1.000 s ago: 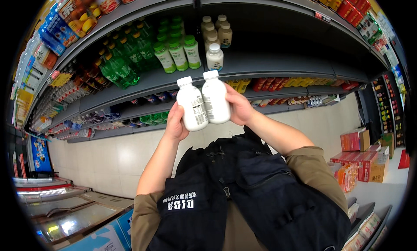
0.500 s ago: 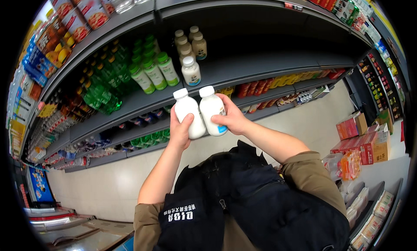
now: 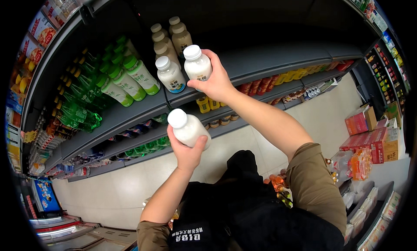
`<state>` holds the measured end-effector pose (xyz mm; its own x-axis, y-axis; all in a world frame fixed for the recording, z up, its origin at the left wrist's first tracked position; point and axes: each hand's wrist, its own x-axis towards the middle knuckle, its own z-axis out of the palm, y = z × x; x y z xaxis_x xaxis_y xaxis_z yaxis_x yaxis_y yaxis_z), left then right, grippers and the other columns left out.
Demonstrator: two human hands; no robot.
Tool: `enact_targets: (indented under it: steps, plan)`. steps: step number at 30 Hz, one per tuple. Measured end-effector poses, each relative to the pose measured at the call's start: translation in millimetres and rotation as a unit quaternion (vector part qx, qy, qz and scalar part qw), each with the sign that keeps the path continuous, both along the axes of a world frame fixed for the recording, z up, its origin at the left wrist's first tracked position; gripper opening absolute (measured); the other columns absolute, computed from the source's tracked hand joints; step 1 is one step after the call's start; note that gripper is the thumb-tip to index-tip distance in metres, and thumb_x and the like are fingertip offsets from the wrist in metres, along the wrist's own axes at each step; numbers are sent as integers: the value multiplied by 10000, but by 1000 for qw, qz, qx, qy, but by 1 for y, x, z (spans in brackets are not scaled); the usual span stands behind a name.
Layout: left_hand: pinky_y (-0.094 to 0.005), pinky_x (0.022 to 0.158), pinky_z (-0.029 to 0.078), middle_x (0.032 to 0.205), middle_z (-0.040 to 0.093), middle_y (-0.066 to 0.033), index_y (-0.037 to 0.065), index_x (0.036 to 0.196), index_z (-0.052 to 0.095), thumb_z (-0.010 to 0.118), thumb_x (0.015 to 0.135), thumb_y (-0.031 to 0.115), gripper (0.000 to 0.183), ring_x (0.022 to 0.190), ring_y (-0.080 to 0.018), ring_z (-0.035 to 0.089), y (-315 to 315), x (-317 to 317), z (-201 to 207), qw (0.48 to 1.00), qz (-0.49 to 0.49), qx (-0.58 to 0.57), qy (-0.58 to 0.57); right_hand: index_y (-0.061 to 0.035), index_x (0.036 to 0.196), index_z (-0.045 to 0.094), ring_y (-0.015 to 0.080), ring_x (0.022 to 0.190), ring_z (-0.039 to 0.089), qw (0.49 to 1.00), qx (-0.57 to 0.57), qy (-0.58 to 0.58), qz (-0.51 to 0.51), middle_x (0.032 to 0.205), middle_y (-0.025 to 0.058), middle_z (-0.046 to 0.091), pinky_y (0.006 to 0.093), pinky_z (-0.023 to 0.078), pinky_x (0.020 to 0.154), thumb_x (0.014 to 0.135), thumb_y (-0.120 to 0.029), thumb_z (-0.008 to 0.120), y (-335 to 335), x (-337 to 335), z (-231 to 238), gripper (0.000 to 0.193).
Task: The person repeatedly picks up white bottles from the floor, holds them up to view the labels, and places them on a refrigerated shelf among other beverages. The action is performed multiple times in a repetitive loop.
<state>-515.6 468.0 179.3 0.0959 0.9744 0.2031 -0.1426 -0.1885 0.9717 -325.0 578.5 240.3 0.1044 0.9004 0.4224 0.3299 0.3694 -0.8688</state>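
My left hand (image 3: 187,152) grips a white plastic bottle (image 3: 189,130) with a white screw cap, held in front of the shelf's edge. Farther forward, my right hand (image 3: 213,81) is wrapped round a second white bottle (image 3: 198,67) at the front of the grey shelf (image 3: 256,69). Close on its left stands a matching bottle (image 3: 170,76) with a blue patch low on its label. Behind that one, several more white-capped bottles (image 3: 167,48) stand in rows. Whether the right-hand bottle's base touches the shelf, I cannot tell.
Left of the white bottles are green-capped bottles (image 3: 140,77), then green soda bottles (image 3: 78,114). Yellow and red packages (image 3: 265,84) fill the shelf below. Cartons (image 3: 369,140) and orange-wrapped bottles (image 3: 359,164) stand at the right. Bottles (image 3: 278,183) show beside my body.
The two bottles, side by side before, are now apart. My right hand has carried its bottle forward to the shelf row; my left holds its bottle lower. The view has shifted closer to the shelf.
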Motion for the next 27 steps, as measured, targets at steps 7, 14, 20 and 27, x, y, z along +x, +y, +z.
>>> enact_targets:
  steps: [7, 14, 20, 27]
  plan:
    - [-406, 1000, 436, 1279, 498, -108, 66, 1417, 263, 841, 676, 142, 943, 1173, -234, 524, -7, 7, -24, 998, -54, 12, 13, -57, 1430, 282, 298, 1266, 497, 1000, -7, 12, 20, 1356, 187, 488, 405, 417, 1066, 671, -180, 897, 54, 7, -17, 985]
    - [-409, 1019, 431, 1312, 515, -133, 59, 1410, 274, 896, 656, 217, 990, 1202, -248, 531, -20, 9, -48, 994, -100, 35, 16, -24, 1455, 205, 335, 1319, 440, 999, 26, -39, 9, 1410, 235, 412, 418, 386, 1092, 715, -187, 861, 89, 12, -41, 1003]
    - [-404, 1010, 442, 1313, 515, -126, 61, 1427, 271, 893, 668, 174, 988, 1204, -242, 533, -25, 8, -58, 995, -102, 22, 3, -16, 1479, 215, 352, 1310, 446, 992, -21, -119, -18, 1431, 240, 368, 404, 394, 1093, 741, -214, 828, 73, 18, -31, 980]
    - [-401, 1007, 443, 1303, 508, -114, 63, 1434, 273, 896, 662, 169, 998, 1198, -231, 530, -17, 8, -58, 993, -114, 23, 21, -8, 1422, 381, 297, 1194, 569, 991, -80, -100, -34, 1340, 197, 477, 373, 493, 1014, 771, -148, 807, 78, 23, -37, 790]
